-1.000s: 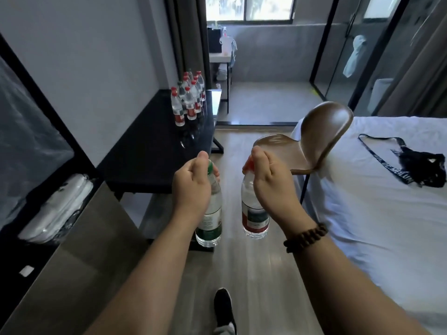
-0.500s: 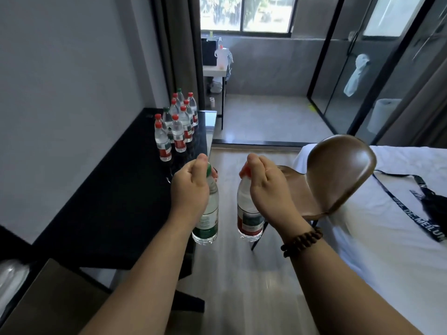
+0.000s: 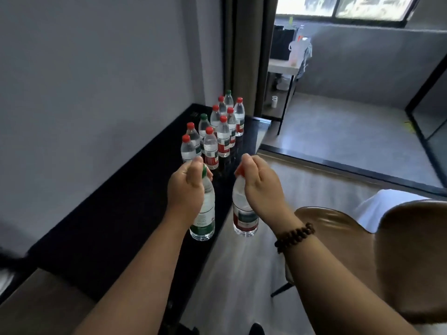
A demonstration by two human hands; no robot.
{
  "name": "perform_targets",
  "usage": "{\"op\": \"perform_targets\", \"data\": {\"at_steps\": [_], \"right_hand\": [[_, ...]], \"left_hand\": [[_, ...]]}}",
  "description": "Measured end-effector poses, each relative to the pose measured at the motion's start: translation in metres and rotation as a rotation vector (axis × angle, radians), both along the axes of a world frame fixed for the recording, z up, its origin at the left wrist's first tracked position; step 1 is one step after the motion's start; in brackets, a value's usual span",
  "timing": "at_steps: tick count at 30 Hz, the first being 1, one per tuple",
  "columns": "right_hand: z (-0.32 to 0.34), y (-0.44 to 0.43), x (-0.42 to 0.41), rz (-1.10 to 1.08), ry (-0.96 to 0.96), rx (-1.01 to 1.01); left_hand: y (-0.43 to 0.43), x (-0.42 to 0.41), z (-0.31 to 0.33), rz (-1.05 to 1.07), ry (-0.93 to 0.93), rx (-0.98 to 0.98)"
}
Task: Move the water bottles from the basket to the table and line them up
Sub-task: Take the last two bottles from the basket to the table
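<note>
My left hand point(image 3: 186, 187) grips a green-capped water bottle point(image 3: 204, 217) by its neck, hanging above the near right part of the black table point(image 3: 108, 213). My right hand point(image 3: 260, 184) holds a red-capped bottle point(image 3: 243, 218) by its top, hanging just off the table's right edge over the floor. Several bottles point(image 3: 215, 134), most red-capped and two green-capped, stand in rows at the table's far end. The basket is out of view.
A brown chair point(image 3: 362, 250) stands close at the right, with a white bed point(image 3: 387, 201) behind it. A grey wall runs along the table's left side. Beyond the table a dark curtain point(image 3: 244, 56) hangs, and a doorway opens onto a tiled room.
I have walked toward the table with a bottle in each hand; the row of bottles is much nearer and the chair has slid to my right. Both grips are unchanged.
</note>
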State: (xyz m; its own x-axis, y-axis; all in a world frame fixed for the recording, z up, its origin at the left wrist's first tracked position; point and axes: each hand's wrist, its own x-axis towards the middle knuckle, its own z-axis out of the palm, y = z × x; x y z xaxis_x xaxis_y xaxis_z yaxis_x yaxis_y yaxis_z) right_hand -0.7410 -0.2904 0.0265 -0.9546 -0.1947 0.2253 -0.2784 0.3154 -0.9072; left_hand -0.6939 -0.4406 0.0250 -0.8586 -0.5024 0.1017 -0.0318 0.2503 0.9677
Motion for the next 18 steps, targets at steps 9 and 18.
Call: {"op": "perform_targets", "data": {"at_steps": [9,18], "right_hand": [[-0.015,-0.037,-0.119,0.205,-0.055,0.000],[-0.056,-0.111,-0.214,0.378,-0.075,0.128]], "left_hand": [[-0.033,-0.088,-0.019,0.236,-0.026,-0.020],[-0.093,-0.165,-0.075,0.364,-0.052,-0.029]]}}
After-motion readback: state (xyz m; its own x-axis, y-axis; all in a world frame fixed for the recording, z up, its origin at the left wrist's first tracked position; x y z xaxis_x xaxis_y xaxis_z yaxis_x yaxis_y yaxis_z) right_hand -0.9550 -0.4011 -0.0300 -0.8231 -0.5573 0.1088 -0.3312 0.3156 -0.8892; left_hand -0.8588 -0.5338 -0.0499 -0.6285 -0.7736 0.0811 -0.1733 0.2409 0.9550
